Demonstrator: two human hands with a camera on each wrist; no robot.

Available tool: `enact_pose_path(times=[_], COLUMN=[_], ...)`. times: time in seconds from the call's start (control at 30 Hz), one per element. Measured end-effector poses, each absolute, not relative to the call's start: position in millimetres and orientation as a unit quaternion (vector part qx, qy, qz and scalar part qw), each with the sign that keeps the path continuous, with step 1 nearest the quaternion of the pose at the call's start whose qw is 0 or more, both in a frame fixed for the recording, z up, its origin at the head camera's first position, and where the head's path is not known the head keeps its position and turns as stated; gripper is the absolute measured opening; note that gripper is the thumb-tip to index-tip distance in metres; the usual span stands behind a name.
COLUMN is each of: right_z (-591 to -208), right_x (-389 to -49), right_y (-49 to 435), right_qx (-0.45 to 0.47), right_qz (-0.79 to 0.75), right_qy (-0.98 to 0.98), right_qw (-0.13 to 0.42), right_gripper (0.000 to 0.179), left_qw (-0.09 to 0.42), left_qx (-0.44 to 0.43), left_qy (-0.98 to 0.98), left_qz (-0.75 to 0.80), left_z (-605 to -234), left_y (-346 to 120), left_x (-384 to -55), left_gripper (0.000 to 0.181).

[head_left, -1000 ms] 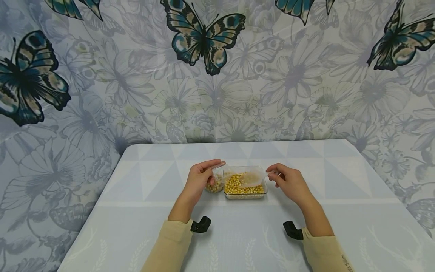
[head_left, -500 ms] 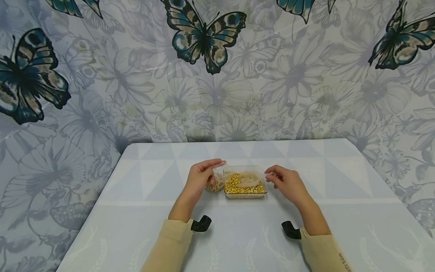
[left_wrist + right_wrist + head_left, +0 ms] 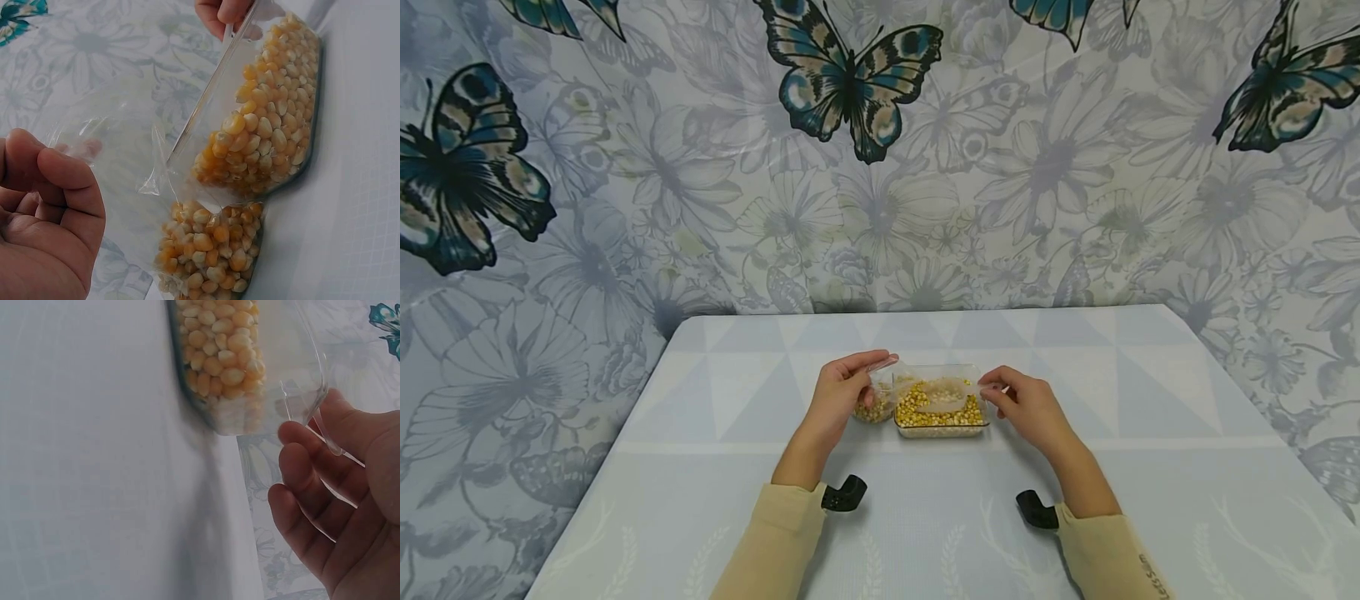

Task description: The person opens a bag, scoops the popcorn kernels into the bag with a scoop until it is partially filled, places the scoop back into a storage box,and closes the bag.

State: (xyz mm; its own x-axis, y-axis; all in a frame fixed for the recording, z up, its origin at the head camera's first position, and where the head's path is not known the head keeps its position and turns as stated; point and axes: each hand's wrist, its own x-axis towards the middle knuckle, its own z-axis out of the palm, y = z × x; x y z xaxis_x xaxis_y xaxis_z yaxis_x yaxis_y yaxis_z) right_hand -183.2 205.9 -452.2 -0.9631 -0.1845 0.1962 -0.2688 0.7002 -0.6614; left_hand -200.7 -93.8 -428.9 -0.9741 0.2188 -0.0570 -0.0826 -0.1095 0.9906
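My left hand (image 3: pixel 831 400) pinches the top edge of a clear plastic bag (image 3: pixel 209 253), which bulges with corn kernels at its bottom and stands against the left end of a clear rectangular container (image 3: pixel 942 432). Yellow corn kernels (image 3: pixel 913 410) fill much of that container. With thumb and forefinger my right hand (image 3: pixel 1028 410) holds the thin handle of a translucent scoop (image 3: pixel 942 395) at the container's right end. The scoop's bowl lies among the kernels, its underside hidden. In the right wrist view the clear handle (image 3: pixel 334 445) shows between thumb and fingers.
The container and bag stand on a pale patterned table (image 3: pixel 925 517), towards its far side. Behind the table's back edge hangs a floral cloth (image 3: pixel 880 225) with butterflies. Black wrist devices (image 3: pixel 844 493) sit at both cuffs.
My right hand has moved a little left, and the scoop has shifted left and deeper among the kernels. The left hand and the bag stay in place.
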Motion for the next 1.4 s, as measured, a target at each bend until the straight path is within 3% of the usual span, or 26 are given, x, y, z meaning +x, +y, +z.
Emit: enact_pose_path(times=[1.4], right_z=[-463.5], right_x=[-186.7], right_y=[209.4], right_qx=[0.068], right_qz=[0.455], right_qy=[-0.886], right_qw=[0.059], right_gripper=[0.016], left_qw=[0.102], left_qx=[0.044], left_qy=[0.661], left_qz=[0.743], left_z=[-431.0], left_y=[-95.1], left_x=[-202.6], left_gripper=[0.041])
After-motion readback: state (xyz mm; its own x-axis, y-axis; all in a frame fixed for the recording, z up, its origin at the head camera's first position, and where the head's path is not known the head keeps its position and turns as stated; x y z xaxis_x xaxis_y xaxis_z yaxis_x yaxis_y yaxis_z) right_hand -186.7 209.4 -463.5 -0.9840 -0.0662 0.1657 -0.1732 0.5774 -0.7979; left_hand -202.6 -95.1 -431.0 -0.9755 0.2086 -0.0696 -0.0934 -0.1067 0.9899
